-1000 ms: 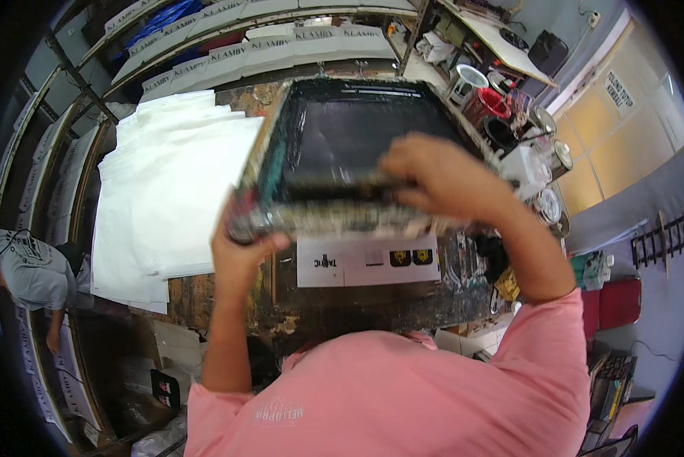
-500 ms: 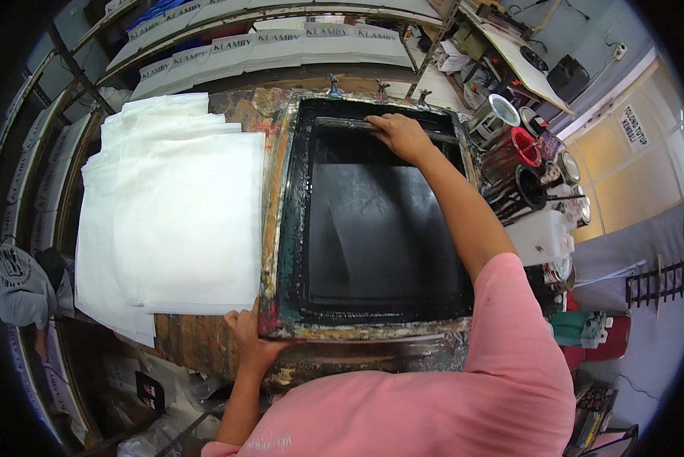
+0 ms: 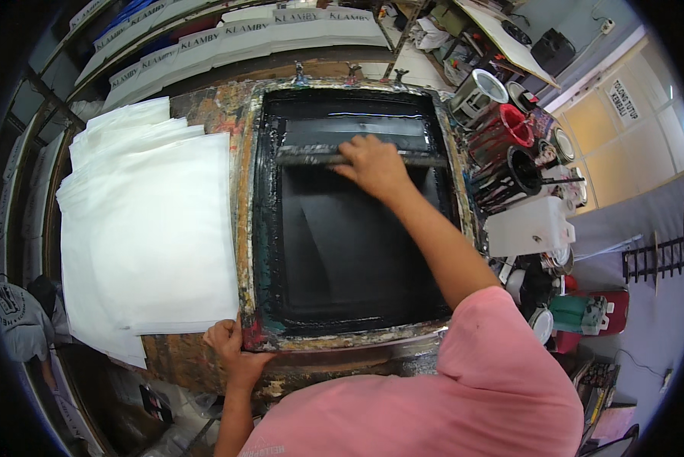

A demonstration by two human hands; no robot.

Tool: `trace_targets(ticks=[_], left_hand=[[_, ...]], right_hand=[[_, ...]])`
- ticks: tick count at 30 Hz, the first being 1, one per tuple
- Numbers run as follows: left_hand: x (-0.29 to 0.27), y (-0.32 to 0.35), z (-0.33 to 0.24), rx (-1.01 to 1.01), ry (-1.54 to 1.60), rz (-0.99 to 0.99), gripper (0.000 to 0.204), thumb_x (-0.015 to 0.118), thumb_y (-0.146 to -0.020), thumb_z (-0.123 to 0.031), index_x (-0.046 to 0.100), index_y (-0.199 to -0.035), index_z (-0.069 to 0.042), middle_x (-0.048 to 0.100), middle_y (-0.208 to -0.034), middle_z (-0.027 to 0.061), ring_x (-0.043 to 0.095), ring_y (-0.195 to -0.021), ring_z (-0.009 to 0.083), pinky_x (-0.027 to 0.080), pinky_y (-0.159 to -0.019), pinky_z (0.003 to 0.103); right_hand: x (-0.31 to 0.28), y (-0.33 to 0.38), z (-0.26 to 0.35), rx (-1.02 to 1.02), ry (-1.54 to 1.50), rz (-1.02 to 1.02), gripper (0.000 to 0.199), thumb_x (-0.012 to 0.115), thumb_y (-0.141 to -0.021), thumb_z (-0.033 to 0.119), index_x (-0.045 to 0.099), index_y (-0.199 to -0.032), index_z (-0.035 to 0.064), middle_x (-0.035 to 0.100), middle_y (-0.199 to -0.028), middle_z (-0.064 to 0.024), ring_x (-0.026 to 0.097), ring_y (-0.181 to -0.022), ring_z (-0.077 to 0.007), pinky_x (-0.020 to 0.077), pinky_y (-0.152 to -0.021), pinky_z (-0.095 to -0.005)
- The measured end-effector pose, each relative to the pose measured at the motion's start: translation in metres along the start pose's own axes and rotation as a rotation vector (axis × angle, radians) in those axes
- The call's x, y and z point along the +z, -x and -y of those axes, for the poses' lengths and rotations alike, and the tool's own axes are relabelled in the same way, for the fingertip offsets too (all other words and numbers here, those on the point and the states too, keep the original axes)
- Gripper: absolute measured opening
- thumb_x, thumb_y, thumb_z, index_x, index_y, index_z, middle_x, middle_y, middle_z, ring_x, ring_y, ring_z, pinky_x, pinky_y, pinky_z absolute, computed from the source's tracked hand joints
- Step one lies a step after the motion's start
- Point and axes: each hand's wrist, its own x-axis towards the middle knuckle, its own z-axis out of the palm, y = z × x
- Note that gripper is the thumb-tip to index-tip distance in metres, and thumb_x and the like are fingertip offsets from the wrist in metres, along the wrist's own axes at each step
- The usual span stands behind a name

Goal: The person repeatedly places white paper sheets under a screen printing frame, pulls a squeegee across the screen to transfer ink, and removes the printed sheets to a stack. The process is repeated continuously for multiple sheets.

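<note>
A paint-crusted screen-printing frame point(image 3: 269, 339) with a black mesh lies flat on the stained table. My right hand point(image 3: 372, 164) grips a long squeegee point(image 3: 304, 158) that lies across the upper part of the mesh. My left hand point(image 3: 226, 341) holds the frame's near left corner. A stack of white sheets point(image 3: 151, 228) sits just left of the frame.
Several open paint cans point(image 3: 509, 129) and a white plastic jug point(image 3: 528, 225) crowd the right side of the table. Folded white bags point(image 3: 266, 34) line the shelf behind. Another person in a grey shirt point(image 3: 18, 327) is at the lower left.
The frame, raised a second ago, now lies flat. My right hand moved from the frame's far edge onto the squeegee and drew it slightly toward me. My left hand stays at the near corner.
</note>
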Motion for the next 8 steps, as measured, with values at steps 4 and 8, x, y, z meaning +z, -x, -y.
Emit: trace_targets(ticks=[4, 8], left_hand=[[-0.003, -0.001, -0.007, -0.015, 0.032, -0.017, 0.091, 0.099, -0.042, -0.044, 0.074, -0.120, -0.004, 0.056, -0.106, 0.0111, 0.048, -0.107, 0.0342, 0.033, -0.098, 0.048], [-0.007, 0.002, -0.014, 0.012, 0.017, -0.018, 0.087, 0.098, -0.044, -0.040, 0.074, -0.120, -0.005, 0.058, -0.109, 0.0118, 0.049, -0.109, 0.0339, 0.033, -0.099, 0.048]], right_hand=[[-0.029, 0.067, 0.046, -0.014, -0.079, 0.039, 0.040, 0.082, -0.087, 0.041, 0.072, -0.111, 0.0115, 0.067, -0.101, -0.0076, 0.067, -0.098, -0.0301, 0.0593, -0.077, -0.0437], [-0.057, 0.143, 0.100, 0.004, -0.097, 0.152, 0.065, 0.091, -0.074, 0.041, 0.071, -0.129, 0.0123, 0.071, -0.115, -0.0099, 0.069, -0.110, -0.0311, 0.0613, -0.096, -0.0379]])
